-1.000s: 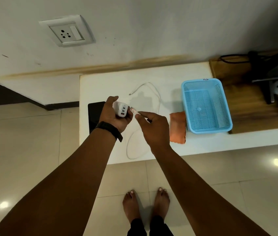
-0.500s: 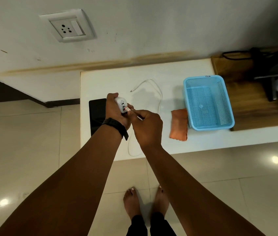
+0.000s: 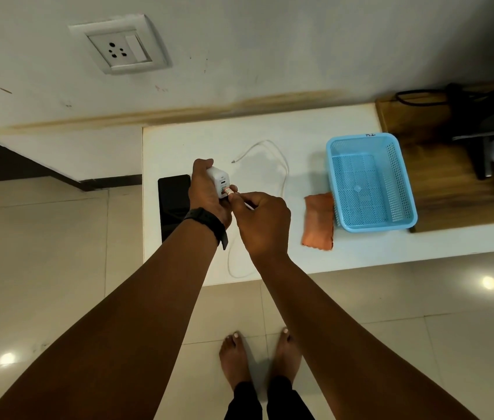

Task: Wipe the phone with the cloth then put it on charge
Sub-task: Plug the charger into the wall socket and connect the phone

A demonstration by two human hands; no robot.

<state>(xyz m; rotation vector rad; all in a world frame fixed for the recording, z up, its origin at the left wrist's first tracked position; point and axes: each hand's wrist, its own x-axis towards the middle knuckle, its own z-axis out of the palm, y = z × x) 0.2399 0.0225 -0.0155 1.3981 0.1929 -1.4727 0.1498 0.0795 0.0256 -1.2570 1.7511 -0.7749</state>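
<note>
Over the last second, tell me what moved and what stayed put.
The right hand brought the cable plug leftward from a small gap up to a port on the white charger, which the left hand keeps in its grip. The phone, orange cloth, blue basket and the cable's free end stayed put.

Off-white wall (image 3: 270, 50) carries a socket plate (image 3: 118, 45) far left; glossy beige floor tiles (image 3: 42, 268) mirror ceiling lights; white table (image 3: 360, 256), wooden desk (image 3: 451, 201) right.
</note>
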